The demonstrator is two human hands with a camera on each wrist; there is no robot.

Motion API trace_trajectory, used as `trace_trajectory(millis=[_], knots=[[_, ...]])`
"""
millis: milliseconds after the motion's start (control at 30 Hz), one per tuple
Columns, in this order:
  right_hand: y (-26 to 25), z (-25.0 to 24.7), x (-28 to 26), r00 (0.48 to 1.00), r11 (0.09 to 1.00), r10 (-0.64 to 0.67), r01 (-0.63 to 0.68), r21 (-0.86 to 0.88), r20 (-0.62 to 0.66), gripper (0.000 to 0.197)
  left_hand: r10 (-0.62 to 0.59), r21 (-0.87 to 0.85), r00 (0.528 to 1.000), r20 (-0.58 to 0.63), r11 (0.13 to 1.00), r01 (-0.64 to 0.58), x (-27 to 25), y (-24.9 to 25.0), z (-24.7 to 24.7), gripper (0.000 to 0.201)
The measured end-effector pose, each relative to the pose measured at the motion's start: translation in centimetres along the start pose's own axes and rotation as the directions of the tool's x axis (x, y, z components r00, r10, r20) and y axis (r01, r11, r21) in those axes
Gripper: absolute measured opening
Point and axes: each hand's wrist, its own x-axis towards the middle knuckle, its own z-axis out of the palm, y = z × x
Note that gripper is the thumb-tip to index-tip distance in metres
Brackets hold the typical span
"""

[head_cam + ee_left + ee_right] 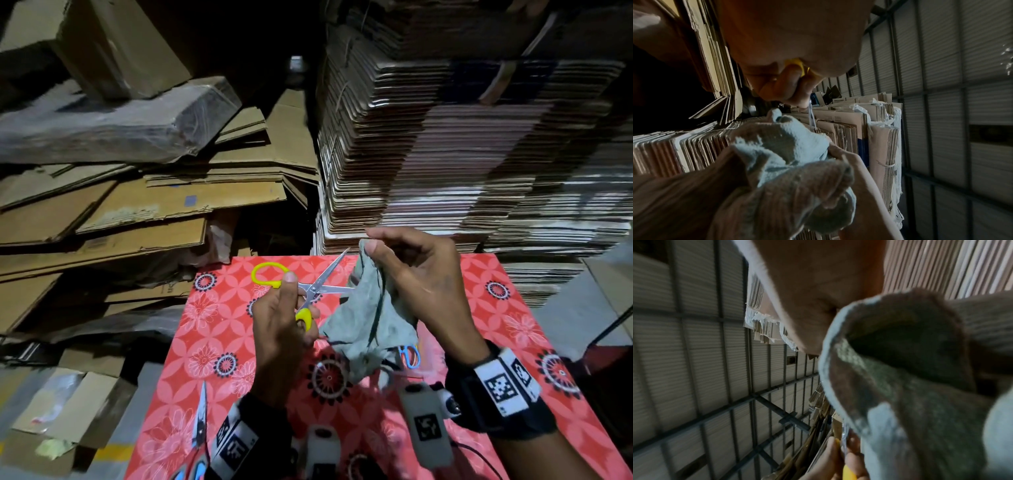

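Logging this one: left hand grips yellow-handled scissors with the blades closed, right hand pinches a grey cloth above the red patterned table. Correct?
Not quite: the head view shows the blades of the yellow-handled scissors spread open. The rest stands: the left hand grips them, the right hand pinches the grey cloth above the red patterned table.

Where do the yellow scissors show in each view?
Head: yellow scissors at centre, blades open, in the left hand.
Left wrist: yellow scissors upper centre, handle between curled fingers.
Right wrist: yellow scissors bottom centre, handle and blade.
Shared landmark: the grey cloth, beside the blades in all three.
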Motion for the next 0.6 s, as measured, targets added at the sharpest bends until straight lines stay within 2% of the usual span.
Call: trace_trajectory(millis=[233, 333, 433, 600], knots=[[0.19, 0.49, -0.22, 0.995, 0.996, 0.046, -0.052, 0.068, 0.089, 0.021, 0.013, -0.002, 1.0, 0.026, 1.0, -0.013, -0.29, 0.33, 0.23, 0.044], [-0.02, 0.18, -0.21, 0.988, 0.999, 0.025, -0.029, 0.021, 0.15, 0.02, 0.027, 0.028, 1.0, 0.008, 0.999, -0.028, -0.25, 0.07, 0.06, 0.047], [-0.44, 0.0, 0.01, 0.981, 0.998, 0.061, -0.064, 0.01, 0.186, 0.019, 0.051, 0.07, 0.998, 0.024, 0.996, -0.053, -0.4, 0.05, 0.17, 0.052], [0.24, -0.13, 0.63, 0.944, 0.996, 0.088, -0.091, -0.007, 0.319, 0.024, 0.07, 0.116, 0.996, 0.054, 0.99, -0.076, -0.72, 0.02, 0.09, 0.049]])
